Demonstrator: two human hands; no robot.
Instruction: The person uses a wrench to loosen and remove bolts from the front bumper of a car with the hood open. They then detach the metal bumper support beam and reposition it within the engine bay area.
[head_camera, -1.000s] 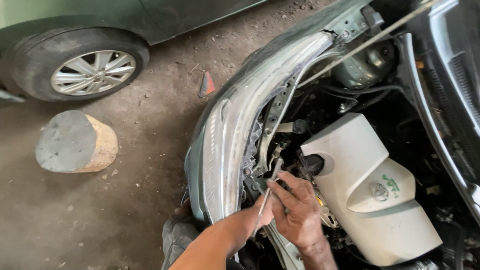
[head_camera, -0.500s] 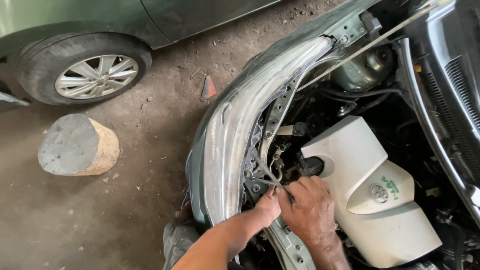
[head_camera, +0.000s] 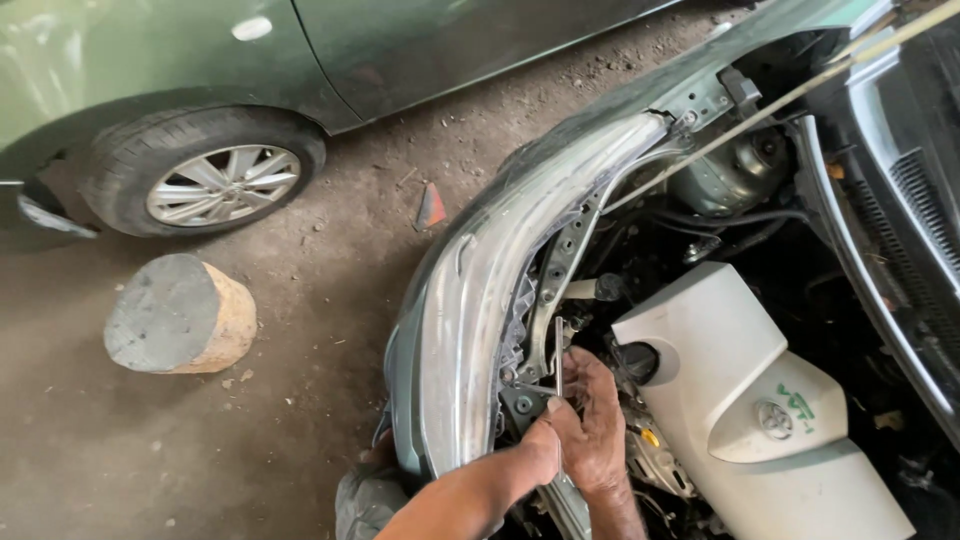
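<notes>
Wrench (head_camera: 557, 358), a thin metal T-shaped tool, is standing near upright at the front edge of the engine bay, just inside the headlight (head_camera: 470, 330). Left hand (head_camera: 543, 447) is reaching up from below, its grip closing around the lower shaft. Right hand (head_camera: 592, 425) is sitting just beside it, fingers curled on the same tool. White engine cover (head_camera: 740, 400) is lying to the right.

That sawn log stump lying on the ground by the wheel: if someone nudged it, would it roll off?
Probably not easily. The round wooden log stump looks thick and solid, so likely heavy for its size. It seems to rest on its curved side, so a firm push might rock or roll it, though the gritty concrete floor should slow it. It looks stiff, not fragile.
</notes>
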